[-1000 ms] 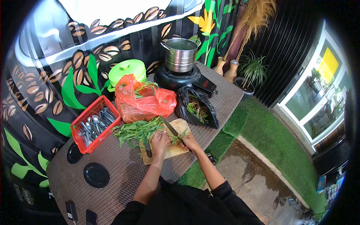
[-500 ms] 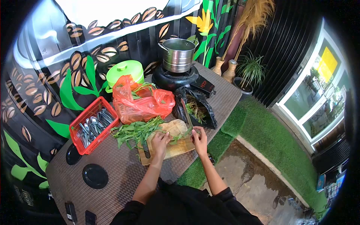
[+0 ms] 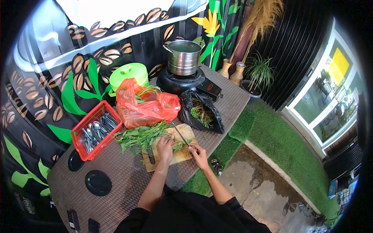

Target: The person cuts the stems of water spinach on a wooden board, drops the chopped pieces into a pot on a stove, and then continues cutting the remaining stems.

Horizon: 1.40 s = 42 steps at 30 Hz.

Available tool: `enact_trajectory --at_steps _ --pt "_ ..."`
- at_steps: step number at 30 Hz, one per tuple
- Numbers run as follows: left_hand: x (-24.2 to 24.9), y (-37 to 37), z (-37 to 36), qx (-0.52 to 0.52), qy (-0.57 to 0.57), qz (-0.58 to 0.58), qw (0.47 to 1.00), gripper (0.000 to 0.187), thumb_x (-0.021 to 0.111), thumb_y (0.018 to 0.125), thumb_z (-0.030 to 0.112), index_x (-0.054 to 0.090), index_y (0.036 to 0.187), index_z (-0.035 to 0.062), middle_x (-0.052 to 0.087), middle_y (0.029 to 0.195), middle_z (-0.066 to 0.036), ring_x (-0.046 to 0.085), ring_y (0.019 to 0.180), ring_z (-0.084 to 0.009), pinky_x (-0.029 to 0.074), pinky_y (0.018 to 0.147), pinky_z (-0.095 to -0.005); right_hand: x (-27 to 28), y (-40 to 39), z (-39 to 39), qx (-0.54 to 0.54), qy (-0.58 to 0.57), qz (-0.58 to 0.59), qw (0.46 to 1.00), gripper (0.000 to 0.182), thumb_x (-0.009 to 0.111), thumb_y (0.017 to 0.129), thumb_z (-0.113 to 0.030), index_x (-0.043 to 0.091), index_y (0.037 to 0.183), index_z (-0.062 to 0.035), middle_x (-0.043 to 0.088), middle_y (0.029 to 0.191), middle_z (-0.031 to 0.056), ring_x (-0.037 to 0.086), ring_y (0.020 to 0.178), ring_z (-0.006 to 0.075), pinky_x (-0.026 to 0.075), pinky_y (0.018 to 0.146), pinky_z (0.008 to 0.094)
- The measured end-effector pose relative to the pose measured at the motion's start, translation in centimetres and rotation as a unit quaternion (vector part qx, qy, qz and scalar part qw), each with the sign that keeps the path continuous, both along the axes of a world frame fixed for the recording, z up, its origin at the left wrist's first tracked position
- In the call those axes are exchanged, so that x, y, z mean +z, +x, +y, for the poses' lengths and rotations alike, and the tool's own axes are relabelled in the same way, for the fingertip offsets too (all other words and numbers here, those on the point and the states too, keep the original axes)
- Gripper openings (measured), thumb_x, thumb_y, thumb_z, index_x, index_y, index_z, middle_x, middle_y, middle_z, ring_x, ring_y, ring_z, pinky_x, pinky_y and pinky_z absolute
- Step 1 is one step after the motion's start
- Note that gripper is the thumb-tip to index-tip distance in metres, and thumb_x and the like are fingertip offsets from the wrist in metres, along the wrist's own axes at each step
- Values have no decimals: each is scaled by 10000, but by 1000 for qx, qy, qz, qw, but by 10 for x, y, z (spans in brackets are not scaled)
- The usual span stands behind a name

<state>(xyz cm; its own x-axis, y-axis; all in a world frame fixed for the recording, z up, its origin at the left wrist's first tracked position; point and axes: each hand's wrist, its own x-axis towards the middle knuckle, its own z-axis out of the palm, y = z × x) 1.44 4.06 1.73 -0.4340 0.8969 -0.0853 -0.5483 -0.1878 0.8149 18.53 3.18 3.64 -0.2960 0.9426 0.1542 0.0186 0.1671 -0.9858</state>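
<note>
My right hand (image 3: 199, 156) is closed on the handle of a knife (image 3: 179, 133), whose blade slants up and left over the wooden cutting board (image 3: 178, 157). With its fingers bent down, my left hand (image 3: 166, 148) presses on leafy green stems at the board. The bunch of greens (image 3: 140, 136) spreads from under those fingers to the left, past the board's edge onto the table. Small cut green pieces (image 3: 178, 146) lie between my two hands, close to the blade.
Behind the board sit a red plastic bag (image 3: 145, 110) with greens and a black bag (image 3: 200, 112) holding plant scraps. A steel pot (image 3: 184, 58) stands on a portable stove (image 3: 180, 80). A red basket of cutlery (image 3: 83, 149), a green lidded container (image 3: 128, 75) and black plates (image 3: 98, 182) are leftward.
My right hand has moved left and slightly down, bringing the knife from beyond the board's right side to over the board by the greens. My left hand stays nearly in place.
</note>
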Motion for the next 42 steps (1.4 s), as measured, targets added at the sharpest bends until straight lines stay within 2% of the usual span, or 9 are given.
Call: enact_trajectory --at_steps 9,17,19,22,29,32,36,38,42 --pt "11 3 -7 -50 -19 -13 998 191 594 875 45 503 1044 49 568 963 -68 586 863 -155 519 768 -323 6 -6 3 41 -31 17 999 339 544 917 -177 555 1191 22 505 582 -11 446 532 51 345 506 223" --pt "13 6 -11 -102 35 -74 991 271 601 828 -64 494 1074 -27 589 968 -125 605 913 -199 531 822 -310 -2 -9 5 24 -17 9 1000 315 575 904 -236 601 1131 -19 503 603 -3 451 556 58 371 534 233" --pt "11 8 -12 -87 38 -68 993 279 599 827 -67 492 1083 -34 592 965 -124 608 904 -198 530 823 -306 5 -9 1 -61 59 -163 983 296 587 885 -303 643 1028 -50 541 608 71 529 552 153 410 554 301" --pt "13 15 -12 -54 32 -51 997 279 595 831 -65 496 1092 -45 596 965 -119 611 892 -195 529 822 -300 24 -17 -7 -120 85 -227 963 298 590 867 -348 654 921 -62 575 649 147 592 607 280 439 588 371" --pt "13 9 -15 37 38 29 998 198 583 864 -11 539 1056 -36 593 964 -115 609 886 -187 527 831 -304 -9 -32 18 -221 100 -183 953 373 571 889 -350 590 766 2 498 557 75 471 495 160 373 504 320" --pt "26 -5 -19 27 32 73 996 199 598 862 8 546 1050 -34 591 961 -110 607 856 -174 529 815 -303 7 -23 26 64 -219 -15 973 331 498 939 -314 604 847 -14 448 532 -25 370 420 58 256 401 219" --pt "13 -15 -13 14 30 48 998 209 608 857 16 546 1049 -37 590 947 -108 599 854 -163 530 802 -305 24 -21 29 144 -276 3 950 370 532 913 -369 595 763 -37 442 493 -14 350 372 70 246 362 240" --pt "9 -15 -13 13 19 80 997 244 619 847 9 530 1068 -43 586 955 -114 595 865 -166 532 787 -310 25 -17 32 155 -276 -25 948 345 497 937 -323 583 912 10 447 511 -8 334 363 68 231 350 234" --pt "10 -11 -12 33 5 43 999 285 627 835 -4 509 1092 -39 577 970 -117 592 879 -177 532 777 -314 36 -6 34 138 -301 -67 941 350 500 936 -323 586 909 15 463 508 4 348 360 70 241 345 236"
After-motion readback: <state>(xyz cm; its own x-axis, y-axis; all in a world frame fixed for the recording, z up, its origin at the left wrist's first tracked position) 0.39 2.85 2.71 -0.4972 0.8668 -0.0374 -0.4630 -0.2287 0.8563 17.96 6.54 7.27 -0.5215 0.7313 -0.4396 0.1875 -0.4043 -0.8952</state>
